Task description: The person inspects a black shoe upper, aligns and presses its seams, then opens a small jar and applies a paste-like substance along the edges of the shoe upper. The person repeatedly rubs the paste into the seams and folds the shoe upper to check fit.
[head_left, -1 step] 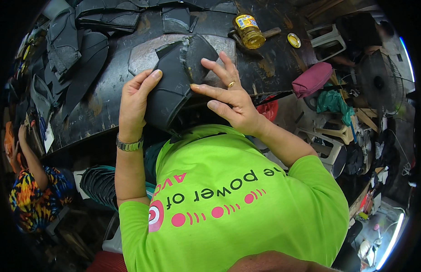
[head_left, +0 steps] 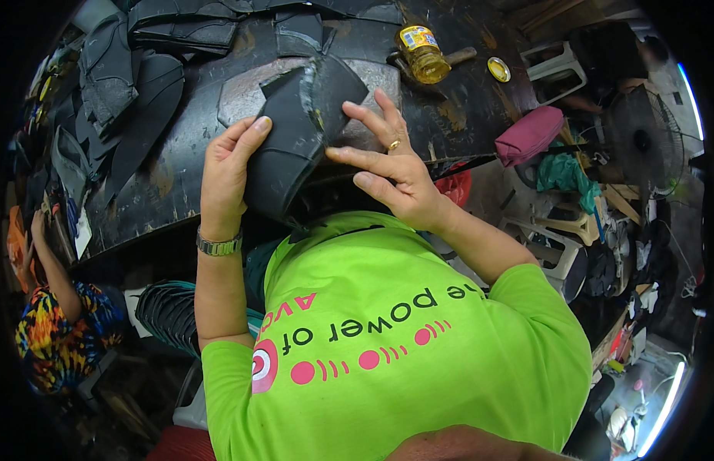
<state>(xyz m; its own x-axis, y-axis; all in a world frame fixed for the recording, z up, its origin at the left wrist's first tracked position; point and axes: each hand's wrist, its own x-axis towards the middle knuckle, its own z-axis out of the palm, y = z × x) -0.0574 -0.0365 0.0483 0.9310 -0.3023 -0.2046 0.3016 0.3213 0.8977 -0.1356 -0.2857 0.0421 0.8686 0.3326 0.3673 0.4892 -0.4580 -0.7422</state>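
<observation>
A black leather-like shoe upper piece [head_left: 284,150] is held up in front of me, with a pale, frayed-looking seam [head_left: 315,96] running down its middle. My left hand [head_left: 235,157] grips its left edge, thumb on top and the other fingers partly hidden behind. At the right side of the upper, my right hand [head_left: 388,157] has its fingers spread. Its index fingertip touches or nearly touches the lower right edge, and another fingertip rests near the right flap. Beneath the piece lies a grey slab [head_left: 238,92] on the dark worktable [head_left: 172,207].
More black cut pieces [head_left: 111,84] are heaped at the table's left and far side. An open glass jar of yellowish stuff [head_left: 426,61] stands by a hammer-like tool [head_left: 459,55] and a yellow lid [head_left: 498,69]. A pink pouch [head_left: 530,134] lies right. Another person's arm [head_left: 57,265] shows left.
The shoe upper has shifted slightly up and left and turned a little in my left hand. My right fingers have moved only slightly.
</observation>
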